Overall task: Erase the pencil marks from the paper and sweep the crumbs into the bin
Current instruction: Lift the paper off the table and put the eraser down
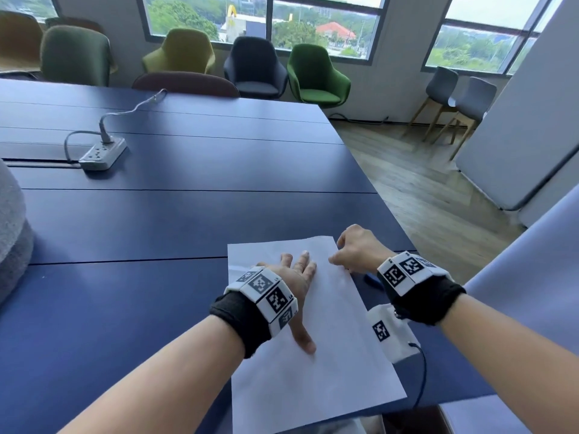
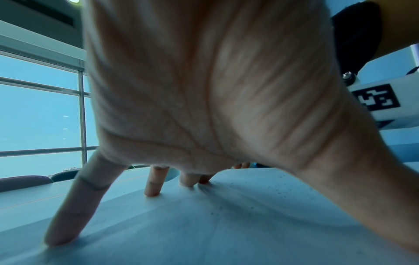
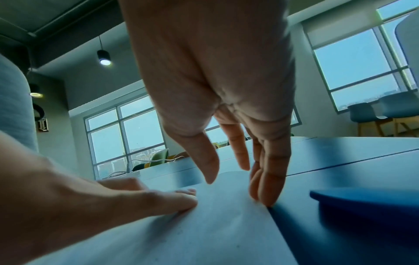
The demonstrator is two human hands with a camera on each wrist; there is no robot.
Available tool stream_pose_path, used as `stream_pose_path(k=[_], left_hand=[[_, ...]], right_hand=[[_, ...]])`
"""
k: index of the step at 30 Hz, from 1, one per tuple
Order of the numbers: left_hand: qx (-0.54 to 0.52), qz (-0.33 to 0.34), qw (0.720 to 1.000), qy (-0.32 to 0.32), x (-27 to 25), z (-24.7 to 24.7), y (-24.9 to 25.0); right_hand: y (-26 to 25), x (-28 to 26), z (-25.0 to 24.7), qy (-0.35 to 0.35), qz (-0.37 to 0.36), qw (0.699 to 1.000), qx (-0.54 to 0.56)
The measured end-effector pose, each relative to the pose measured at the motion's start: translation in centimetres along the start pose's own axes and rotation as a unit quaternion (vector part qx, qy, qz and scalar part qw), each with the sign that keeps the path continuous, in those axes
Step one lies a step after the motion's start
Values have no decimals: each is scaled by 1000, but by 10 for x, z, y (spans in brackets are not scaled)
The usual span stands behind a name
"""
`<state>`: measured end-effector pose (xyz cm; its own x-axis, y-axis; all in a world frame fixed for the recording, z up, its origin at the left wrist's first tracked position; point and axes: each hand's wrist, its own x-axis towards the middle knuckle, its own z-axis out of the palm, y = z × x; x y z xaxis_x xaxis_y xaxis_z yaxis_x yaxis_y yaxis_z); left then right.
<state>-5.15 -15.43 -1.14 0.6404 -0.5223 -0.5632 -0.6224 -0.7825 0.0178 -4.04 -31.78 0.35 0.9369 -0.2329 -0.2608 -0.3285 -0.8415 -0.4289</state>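
Two hands work at one white sheet of paper [image 1: 316, 333] lying on the dark blue bench [image 1: 156, 220] near its right edge. From the head view, the left hand [image 1: 294, 277] lies flat on the sheet with fingers spread and straight, its grip released, pressing the paper down. The right hand [image 1: 355, 249] sits at the sheet's far right edge, fingers bent downward toward that edge. A dark blue object [image 1: 372, 280] lies on the bench just beside the paper, partly hidden by the right wrist; what it is cannot be told. A white power strip [image 1: 103, 155] with a cable rests well apart at the far left of the bench.

From the left wrist view, the left fingertips [image 2: 61, 236] press onto the paper [image 2: 226, 233], and small dark crumbs [image 2: 276, 190] are scattered over the sheet toward its right.

From the right wrist view, the right fingers [image 3: 269, 188] hang fairly straight, their tips touching the paper [image 3: 204, 233] at its edge where it meets the bench [image 3: 351, 161]; they hold nothing, the grip loose. The left hand [image 3: 136, 199] rests on the sheet nearby. The blue object [image 3: 367, 202] lies on the bench to the right.
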Motion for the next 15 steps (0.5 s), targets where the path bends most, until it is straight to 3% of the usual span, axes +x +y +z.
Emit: stream_pose_path(k=[10,15], left_hand=[[-7,10,1000,17,2,5,-2],[-14,15,1000,22,-1,4,-4]], right_hand=[[-10,2,11,-21,78,989,126],[-10,6,-1,-24,82,976,201]])
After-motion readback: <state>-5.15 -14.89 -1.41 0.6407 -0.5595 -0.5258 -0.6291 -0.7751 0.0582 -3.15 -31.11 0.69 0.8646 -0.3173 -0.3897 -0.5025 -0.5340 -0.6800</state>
